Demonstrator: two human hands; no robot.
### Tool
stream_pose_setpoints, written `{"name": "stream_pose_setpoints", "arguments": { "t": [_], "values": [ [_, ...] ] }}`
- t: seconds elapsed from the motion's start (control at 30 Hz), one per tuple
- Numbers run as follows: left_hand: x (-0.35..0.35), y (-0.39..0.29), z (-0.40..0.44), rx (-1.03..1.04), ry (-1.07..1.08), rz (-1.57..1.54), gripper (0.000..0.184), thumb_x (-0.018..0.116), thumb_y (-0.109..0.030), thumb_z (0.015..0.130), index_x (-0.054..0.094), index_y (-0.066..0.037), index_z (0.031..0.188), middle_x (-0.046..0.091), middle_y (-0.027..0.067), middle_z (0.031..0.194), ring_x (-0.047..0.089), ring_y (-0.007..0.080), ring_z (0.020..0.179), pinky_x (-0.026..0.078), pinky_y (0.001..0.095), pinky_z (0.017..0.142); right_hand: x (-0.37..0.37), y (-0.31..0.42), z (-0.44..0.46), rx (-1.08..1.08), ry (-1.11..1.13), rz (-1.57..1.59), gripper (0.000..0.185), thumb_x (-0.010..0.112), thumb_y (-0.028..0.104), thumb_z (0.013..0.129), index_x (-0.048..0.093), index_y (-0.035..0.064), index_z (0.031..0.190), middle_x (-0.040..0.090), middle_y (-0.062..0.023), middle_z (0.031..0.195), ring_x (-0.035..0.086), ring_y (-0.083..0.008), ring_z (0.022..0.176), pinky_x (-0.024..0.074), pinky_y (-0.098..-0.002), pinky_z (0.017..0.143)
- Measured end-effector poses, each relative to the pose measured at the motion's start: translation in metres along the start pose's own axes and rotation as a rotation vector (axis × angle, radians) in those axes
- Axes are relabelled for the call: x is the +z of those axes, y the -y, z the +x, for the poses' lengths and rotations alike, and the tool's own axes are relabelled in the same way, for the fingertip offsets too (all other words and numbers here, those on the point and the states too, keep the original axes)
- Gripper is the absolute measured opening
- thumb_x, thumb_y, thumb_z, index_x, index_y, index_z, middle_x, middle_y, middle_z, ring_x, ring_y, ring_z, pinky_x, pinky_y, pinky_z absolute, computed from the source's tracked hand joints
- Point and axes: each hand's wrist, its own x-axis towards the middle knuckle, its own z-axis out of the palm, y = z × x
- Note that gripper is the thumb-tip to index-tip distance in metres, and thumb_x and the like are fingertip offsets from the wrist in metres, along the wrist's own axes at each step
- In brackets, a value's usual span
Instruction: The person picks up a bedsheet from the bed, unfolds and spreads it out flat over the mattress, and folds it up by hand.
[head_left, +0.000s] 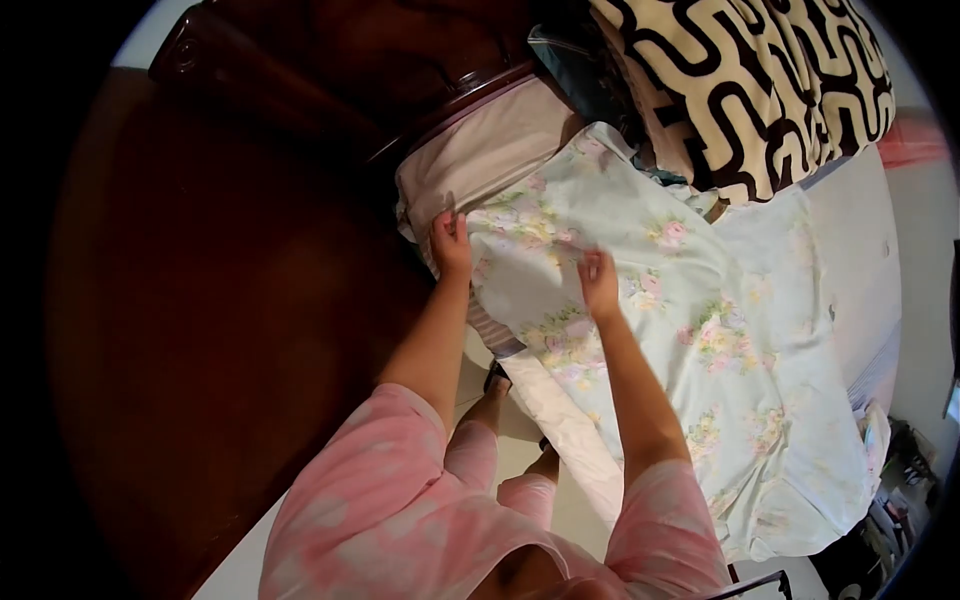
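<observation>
A pale blue-green cloth with flower clusters [690, 300] lies spread over the bed, creased in places. At its left edge, beside a plain beige pillow or folded bedding [490, 150], is my left hand [451, 240], its fingers apart near the cloth's border. Over the middle of the flowered cloth is my right hand [598, 280], its fingertips blurred; whether they pinch any fabric cannot be made out.
A dark wooden headboard [390, 80] stands at the top. A black-and-cream patterned blanket [760, 90] is heaped at the upper right. Dark brown furniture [230, 300] fills the left. Assorted items [905, 490] sit at the lower right.
</observation>
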Motion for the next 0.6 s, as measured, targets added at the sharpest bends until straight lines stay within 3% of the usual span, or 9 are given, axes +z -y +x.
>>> {"name": "stream_pose_setpoints", "arguments": {
  "t": [0.03, 0.13, 0.23, 0.33, 0.4, 0.53, 0.57, 0.6],
  "values": [
    [-0.003, 0.014, -0.006, -0.066, 0.022, -0.118, 0.038, 0.061, -0.03, 0.081, 0.053, 0.0, 0.102, 0.055, 0.0146, 0.099, 0.053, 0.0282, 0.09, 0.043, 0.036, 0.08, -0.013, 0.023, -0.04, -0.022, 0.036, -0.279, 0.017, 0.059, 0.011, 0.079, 0.049, 0.0023, 0.09, 0.048, -0.0144, 0.08, 0.05, -0.0296, 0.07, 0.0422, -0.0377, 0.063],
    [-0.023, 0.037, -0.037, -0.031, 0.154, 0.204, 0.047, 0.067, -0.034, 0.075, 0.052, -0.001, 0.104, 0.054, 0.0154, 0.102, 0.052, 0.0292, 0.094, 0.043, 0.0377, 0.08, -0.026, 0.007, -0.15, 0.291, 0.187, -0.439, 0.025, 0.064, 0.017, 0.076, 0.048, 0.0033, 0.089, 0.049, -0.0156, 0.082, 0.051, -0.0346, 0.076, 0.0423, -0.0408, 0.067],
    [-0.026, 0.051, -0.064, -0.033, 0.168, 0.357, 0.053, 0.071, -0.036, 0.07, 0.051, -0.002, 0.104, 0.053, 0.0156, 0.104, 0.05, 0.0297, 0.097, 0.043, 0.0393, 0.08, -0.042, 0.0, -0.223, 0.331, 0.259, -0.573, 0.035, 0.069, 0.021, 0.07, 0.047, 0.0051, 0.092, 0.049, -0.0129, 0.092, 0.05, -0.0324, 0.088, 0.0427, -0.0411, 0.071],
    [-0.016, 0.068, -0.072, -0.218, 0.029, 0.253, 0.044, 0.07, -0.03, 0.073, 0.052, -0.001, 0.101, 0.055, 0.0142, 0.098, 0.052, 0.0269, 0.091, 0.043, 0.0366, 0.078, -0.051, -0.005, -0.254, 0.344, 0.245, -0.787, 0.042, 0.073, 0.022, 0.065, 0.047, 0.0072, 0.095, 0.049, -0.0107, 0.098, 0.049, -0.0302, 0.094, 0.0424, -0.0407, 0.075],
    [-0.016, 0.069, -0.067, -0.266, 0.105, 0.062, 0.037, 0.067, -0.025, 0.076, 0.052, -0.001, 0.1, 0.056, 0.0121, 0.091, 0.053, 0.0245, 0.086, 0.043, 0.0341, 0.077, -0.054, -0.017, -0.26, 0.32, 0.199, -0.931, 0.046, 0.075, 0.021, 0.061, 0.048, 0.0091, 0.097, 0.048, -0.0099, 0.099, 0.048, -0.0292, 0.095, 0.0422, -0.0403, 0.077],
    [-0.012, 0.071, -0.041, -0.356, 0.115, -0.052, 0.021, 0.06, -0.014, 0.081, 0.053, -0.002, 0.096, 0.056, 0.0083, 0.083, 0.053, 0.0202, 0.078, 0.043, 0.0304, 0.075, -0.057, -0.053, -0.26, 0.221, 0.163, -1.121, 0.024, 0.056, 0.011, 0.073, 0.048, 0.0089, 0.096, 0.05, -0.0088, 0.099, 0.05, -0.0278, 0.094, 0.0421, -0.0406, 0.076],
    [-0.01, 0.074, -0.032, -0.39, 0.097, -0.074, 0.018, 0.058, -0.012, 0.081, 0.053, -0.003, 0.094, 0.056, 0.0082, 0.083, 0.053, 0.0203, 0.079, 0.043, 0.0308, 0.074, -0.059, -0.051, -0.258, 0.211, 0.168, -1.083, 0.02, 0.048, 0.007, 0.074, 0.048, 0.0075, 0.094, 0.051, -0.01, 0.098, 0.051, -0.0286, 0.091, 0.0437, -0.0412, 0.072],
    [-0.009, 0.08, -0.022, -0.427, 0.079, -0.098, 0.015, 0.056, -0.011, 0.081, 0.053, -0.003, 0.093, 0.056, 0.0081, 0.083, 0.053, 0.0204, 0.079, 0.043, 0.0312, 0.074, -0.062, -0.053, -0.256, 0.236, 0.19, -1.023, 0.021, 0.048, 0.006, 0.074, 0.048, 0.0074, 0.095, 0.051, -0.0103, 0.098, 0.051, -0.0286, 0.092, 0.0444, -0.0412, 0.071]
  ]
}}
